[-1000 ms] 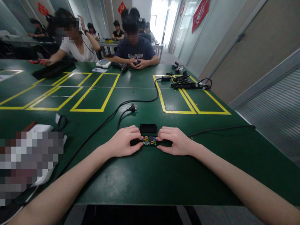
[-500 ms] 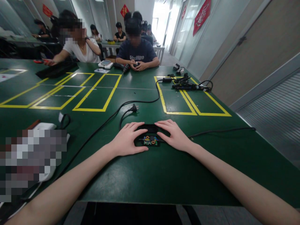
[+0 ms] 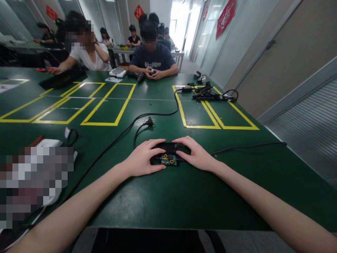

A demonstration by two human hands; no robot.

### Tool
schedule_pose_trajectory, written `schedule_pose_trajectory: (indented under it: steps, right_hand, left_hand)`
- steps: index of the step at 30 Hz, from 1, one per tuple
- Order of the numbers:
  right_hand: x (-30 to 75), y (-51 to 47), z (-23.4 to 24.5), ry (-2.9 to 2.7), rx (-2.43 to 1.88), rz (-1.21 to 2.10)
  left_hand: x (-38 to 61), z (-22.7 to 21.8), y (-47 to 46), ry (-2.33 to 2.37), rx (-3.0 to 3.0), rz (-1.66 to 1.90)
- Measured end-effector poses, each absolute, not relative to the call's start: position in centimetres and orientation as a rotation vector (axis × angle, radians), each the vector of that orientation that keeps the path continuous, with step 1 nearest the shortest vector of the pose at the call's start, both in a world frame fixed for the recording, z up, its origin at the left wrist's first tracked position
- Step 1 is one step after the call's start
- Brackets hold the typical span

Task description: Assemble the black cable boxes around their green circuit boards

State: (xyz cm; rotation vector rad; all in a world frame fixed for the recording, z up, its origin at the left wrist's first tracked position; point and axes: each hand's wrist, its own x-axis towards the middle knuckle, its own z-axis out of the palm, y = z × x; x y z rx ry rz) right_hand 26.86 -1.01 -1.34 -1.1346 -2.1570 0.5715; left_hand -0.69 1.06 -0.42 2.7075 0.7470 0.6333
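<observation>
Looks like a workshop in office-like premises. Has a tape-marked green table (image 3: 168, 207), a power drill (image 3: 141, 76), glass partitions (image 3: 210, 45).

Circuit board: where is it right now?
In the head view, the circuit board lies below centre between the left hand and right hand, on the near side of the black cover.

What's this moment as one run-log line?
left hand: by left ends of circuit board and black cover; right hand: by black cover's right end; grip: unclear; plug: farther off
</observation>
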Motion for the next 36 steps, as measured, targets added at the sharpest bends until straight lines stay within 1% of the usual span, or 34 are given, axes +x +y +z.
schedule_pose_trajectory:
  steps: [7, 18, 29, 36]
  right_hand:
    - [26.5, -1.5, 0.1, -2.003, -1.152, 0.908]
    - [26.7, -1.3, -0.2, -1.772, -1.148, 1.093]
    - [26.6, -1.6, -0.2, -1.754, -1.109, 1.083]
    - [26.9, -1.5, -0.6, -1.619, -1.09, 1.24]
  left_hand:
    - [-0.6, -0.5, 0.9, 0.739, 2.696, 0.625]
    - [-0.7, -0.4, 0.7, 0.749, 2.696, 0.661]
    - [-0.7, -0.5, 0.7, 0.727, 2.692, 0.644]
    - [-0.7, -0.6, 0.7, 0.699, 2.685, 0.692]
